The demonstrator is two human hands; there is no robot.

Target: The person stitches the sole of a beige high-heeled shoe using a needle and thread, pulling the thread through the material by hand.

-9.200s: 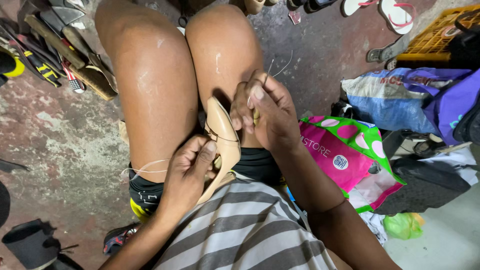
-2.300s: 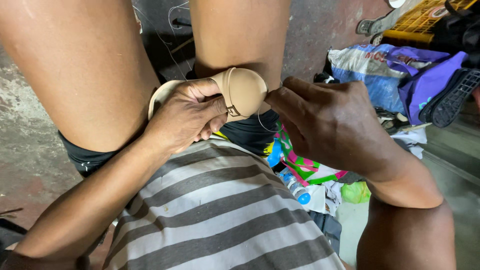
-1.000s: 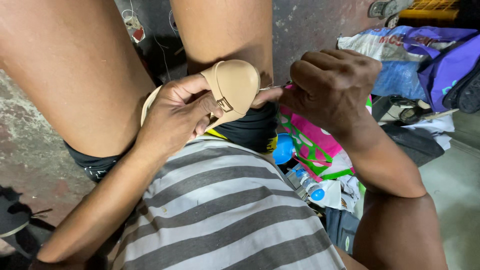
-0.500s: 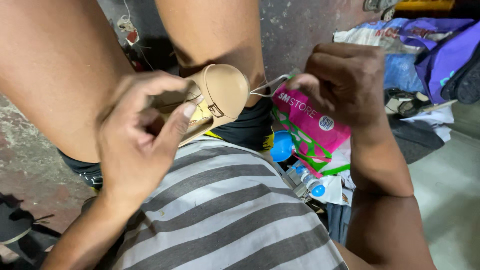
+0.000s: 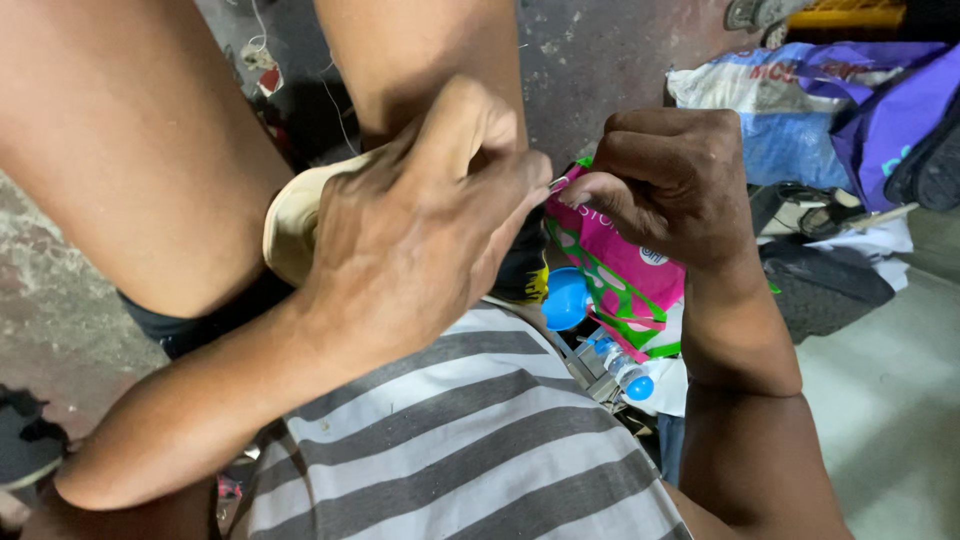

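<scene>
left hand (image 5: 420, 230): clasped over tan shoe (image 5: 290, 215), held between the knees | right hand (image 5: 670, 180): fingers pinched on thin metal needle (image 5: 557, 184), just right of left hand | pink bag (image 5: 620, 280) beneath

The left hand (image 5: 420, 220) is wrapped over a tan shoe (image 5: 290, 225) held between the bare knees, covering most of it so only the rounded pale end shows. The right hand (image 5: 665, 180) is closed just beside the left fingertips, pinching a thin metal needle (image 5: 557, 184) between them. Below the right hand lies a pink and green bag (image 5: 620, 280) with a blue cap (image 5: 566, 298) just beside it, and further right a purple bag (image 5: 880, 110) on the concrete floor (image 5: 890, 400).
</scene>
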